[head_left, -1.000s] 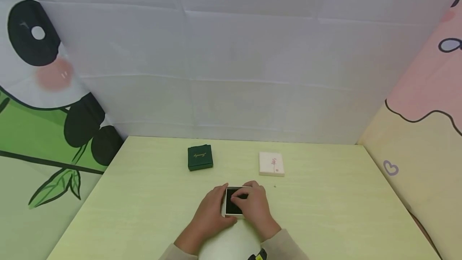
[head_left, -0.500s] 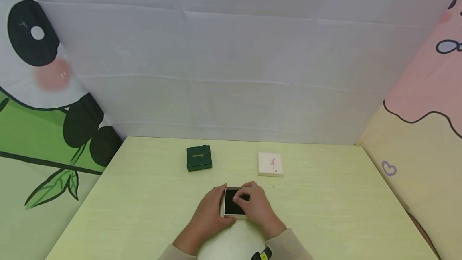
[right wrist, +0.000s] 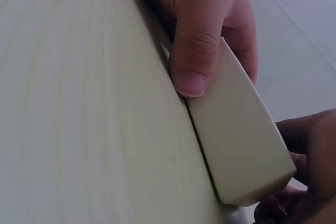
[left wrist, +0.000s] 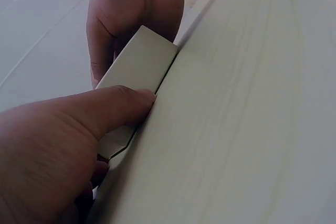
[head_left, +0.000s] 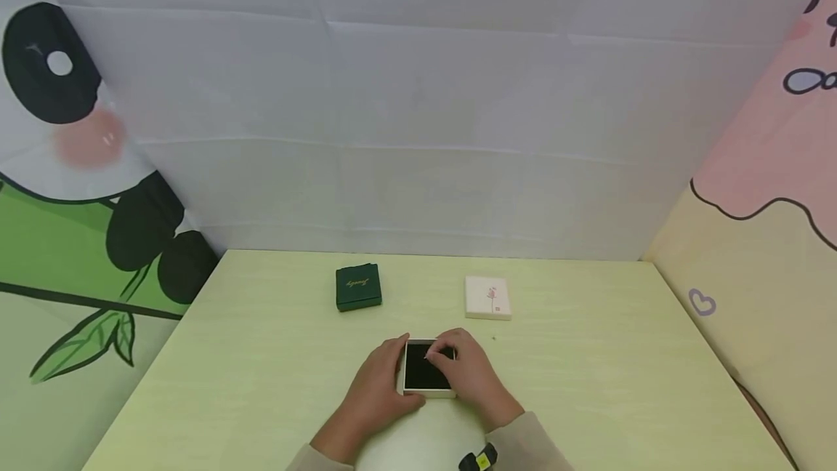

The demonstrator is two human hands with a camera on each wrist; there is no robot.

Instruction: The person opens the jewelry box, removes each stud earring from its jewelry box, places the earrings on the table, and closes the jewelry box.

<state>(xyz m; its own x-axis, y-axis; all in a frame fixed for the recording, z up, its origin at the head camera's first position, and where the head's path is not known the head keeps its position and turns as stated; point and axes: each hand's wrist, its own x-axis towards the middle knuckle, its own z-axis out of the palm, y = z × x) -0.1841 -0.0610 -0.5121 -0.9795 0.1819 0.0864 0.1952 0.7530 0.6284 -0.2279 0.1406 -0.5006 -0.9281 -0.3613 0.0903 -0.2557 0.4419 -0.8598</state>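
Right hand [head_left: 474, 376] has slid its fingers off to the right, baring more of the black inside of the open cream box [head_left: 428, 369]. Left hand [head_left: 379, 384] grips the box's left side, right hand its right, on the table's [head_left: 261, 355] near middle.

Gold script on the green box [head_left: 358, 287] is too small to read
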